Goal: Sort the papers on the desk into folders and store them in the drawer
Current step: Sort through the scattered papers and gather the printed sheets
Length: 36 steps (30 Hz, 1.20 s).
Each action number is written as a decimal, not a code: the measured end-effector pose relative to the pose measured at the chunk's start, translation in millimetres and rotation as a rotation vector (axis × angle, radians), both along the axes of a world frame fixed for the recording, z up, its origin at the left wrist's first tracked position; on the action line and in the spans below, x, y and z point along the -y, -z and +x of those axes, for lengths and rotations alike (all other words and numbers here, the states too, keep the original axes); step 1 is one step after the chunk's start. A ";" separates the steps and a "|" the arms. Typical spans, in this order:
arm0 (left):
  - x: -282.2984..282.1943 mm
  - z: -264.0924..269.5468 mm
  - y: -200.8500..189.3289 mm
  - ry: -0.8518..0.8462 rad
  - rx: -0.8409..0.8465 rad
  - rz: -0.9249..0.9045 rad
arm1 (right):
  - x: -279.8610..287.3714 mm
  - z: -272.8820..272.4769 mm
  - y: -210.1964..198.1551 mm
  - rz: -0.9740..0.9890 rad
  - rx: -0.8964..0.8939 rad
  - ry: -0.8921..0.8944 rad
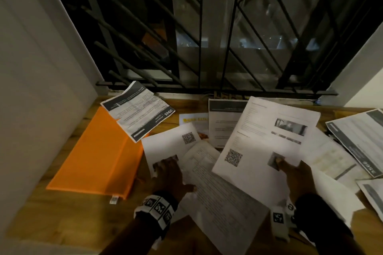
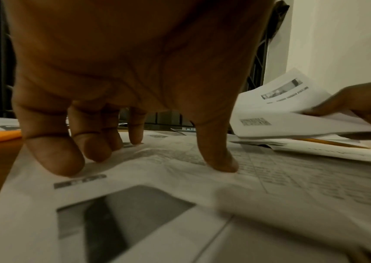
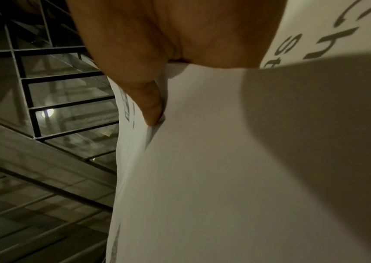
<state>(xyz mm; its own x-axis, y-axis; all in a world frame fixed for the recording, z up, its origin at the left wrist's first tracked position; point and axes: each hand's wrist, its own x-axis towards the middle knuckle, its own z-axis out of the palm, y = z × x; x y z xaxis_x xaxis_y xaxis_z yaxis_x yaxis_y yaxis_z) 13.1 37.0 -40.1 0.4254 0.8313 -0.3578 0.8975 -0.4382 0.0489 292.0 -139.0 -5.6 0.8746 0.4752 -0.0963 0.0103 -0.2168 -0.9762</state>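
Note:
Printed papers lie scattered over the wooden desk (image 1: 62, 221). My right hand (image 1: 294, 174) pinches the lower edge of a white sheet with a QR code (image 1: 265, 138) and holds it lifted above the pile; the right wrist view shows my thumb (image 3: 150, 105) pressed on that sheet (image 3: 202, 178). My left hand (image 1: 170, 174) rests with spread, straight fingertips (image 2: 54, 160) on a flat sheet with a QR code (image 1: 167, 141) and on a text sheet (image 2: 270, 178) beside it. An orange folder (image 1: 99, 155) lies closed at the left, with a folded dark-headed leaflet (image 1: 138, 109) on its far corner.
A barred window (image 1: 207, 27) rises behind the desk, with white walls (image 1: 31, 68) at both sides. More sheets (image 1: 360, 138) overlap at the right edge, and a yellow flyer (image 1: 192, 119) peeks out in the middle. No drawer is in view.

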 end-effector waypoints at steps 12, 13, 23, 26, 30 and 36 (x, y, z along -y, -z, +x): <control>-27.4 6.8 -22.2 -0.230 0.276 -0.166 | 12.0 22.1 9.8 -0.019 -0.075 -0.182; -34.7 6.9 -26.7 -0.238 0.340 -0.180 | 11.3 24.0 7.4 -0.015 -0.092 -0.194; -93.1 7.0 -67.0 -0.473 1.125 -0.156 | -20.3 15.8 14.0 -0.177 -0.038 -0.476; -82.6 7.5 -56.9 -0.731 1.359 -0.514 | -26.1 13.3 25.0 -0.237 0.004 -0.498; -51.6 -1.5 -32.0 -0.720 1.355 -0.725 | -23.1 15.9 35.4 -0.271 0.023 -0.491; -3.1 -9.5 -23.7 -0.678 1.310 -0.856 | -17.2 18.7 40.0 -0.264 -0.012 -0.433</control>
